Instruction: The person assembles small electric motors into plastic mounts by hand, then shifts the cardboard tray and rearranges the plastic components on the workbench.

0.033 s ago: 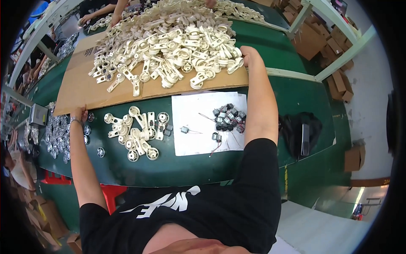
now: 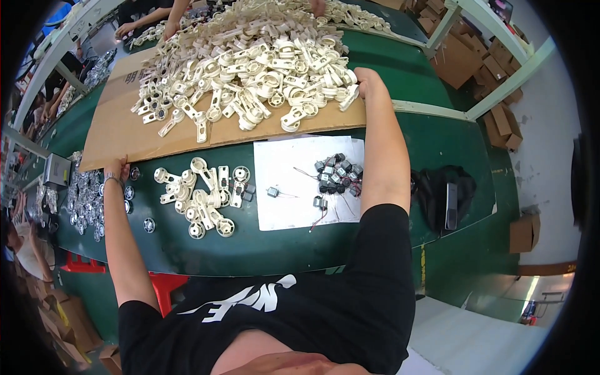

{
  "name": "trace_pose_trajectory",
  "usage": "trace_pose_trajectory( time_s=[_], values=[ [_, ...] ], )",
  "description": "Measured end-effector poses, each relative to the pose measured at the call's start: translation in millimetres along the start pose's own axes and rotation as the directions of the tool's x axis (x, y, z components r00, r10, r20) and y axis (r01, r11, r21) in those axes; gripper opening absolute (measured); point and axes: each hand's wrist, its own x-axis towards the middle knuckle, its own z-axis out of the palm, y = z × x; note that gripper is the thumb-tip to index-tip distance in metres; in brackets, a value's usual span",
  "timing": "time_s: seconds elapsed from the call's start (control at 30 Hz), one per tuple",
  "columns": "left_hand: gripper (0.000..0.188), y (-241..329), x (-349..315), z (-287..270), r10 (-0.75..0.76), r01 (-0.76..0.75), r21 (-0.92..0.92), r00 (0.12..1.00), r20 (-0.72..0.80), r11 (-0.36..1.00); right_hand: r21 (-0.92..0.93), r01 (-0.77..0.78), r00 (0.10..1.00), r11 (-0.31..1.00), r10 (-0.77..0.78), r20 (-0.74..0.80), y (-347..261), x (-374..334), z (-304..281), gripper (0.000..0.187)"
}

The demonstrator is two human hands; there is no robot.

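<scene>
A large brown cardboard sheet (image 2: 134,132) lies on the green table, bearing a high heap of cream plastic parts (image 2: 269,62) with round ends and flat arms. My left hand (image 2: 116,169) is closed on the sheet's near left corner, its thumb on top. At the sheet's right edge, beside the heap, my right hand (image 2: 369,82) is closed, most of its fingers hidden. Between my arms sits a smaller group of cream parts (image 2: 203,197). Right of it, a white paper sheet (image 2: 275,215) carries a cluster of small motors (image 2: 337,174) with thin wires.
Shiny silvery round parts (image 2: 87,200) are piled at the left, near a grey box (image 2: 57,170). A black cloth (image 2: 431,197) and a dark slim device (image 2: 450,206) lie at the right. Co-workers' hands (image 2: 127,29) show across the table. Cardboard boxes (image 2: 459,61) stand beyond the frame.
A co-worker's hand at the far side of the heap has shifted slightly. My hands and the cardboard sheet are almost exactly where they were.
</scene>
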Motion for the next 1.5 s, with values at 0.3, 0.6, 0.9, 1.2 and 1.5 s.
trace_pose_trajectory(
  time_s=[0.3,0.6,0.9,1.2,1.5],
  values=[
    [0.011,3,-28,-12,0.043,-0.029,0.186,0.997,-0.068,0.982,0.271,0.169,0.985,0.948,-0.151,-0.083,-3,-40,45,0.03],
    [0.017,3,-40,-10,0.076,-0.055,0.266,0.995,-0.069,0.962,0.05,0.363,0.916,0.93,-0.347,-0.2,-23,-89,58,0.026],
    [0.014,-3,-69,-7,0.093,-0.084,0.15,0.994,-0.056,0.985,-0.05,0.442,0.877,0.896,-0.443,-0.186,-44,-88,76,0.021],
    [0.012,44,12,-78,0.029,-0.01,-0.079,0.971,0.239,0.997,0.208,0.071,0.992,0.976,-0.091,0.089,140,-98,-90,0.025],
    [0.015,59,16,-52,-0.221,0.186,0.22,0.964,0.146,0.958,0.393,-0.032,0.997,0.919,0.0,0.083,270,-80,-149,0.027]
  ],
)
